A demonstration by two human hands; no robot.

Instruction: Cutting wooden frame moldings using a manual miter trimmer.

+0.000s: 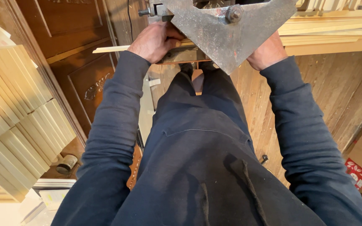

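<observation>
Left hand [156,41] presses the wood strip [109,49] beneath it.

The grey metal plate [231,33] hides the fingers of both hands: the left hand [153,41] shows only its back and knuckles, the right hand [267,53] only its back and wrist. The plate runs off the top edge. The thin wooden strip [114,48] vanishes beneath the left hand. The stacked pale boards [13,121] are cut off at the left edge.
</observation>
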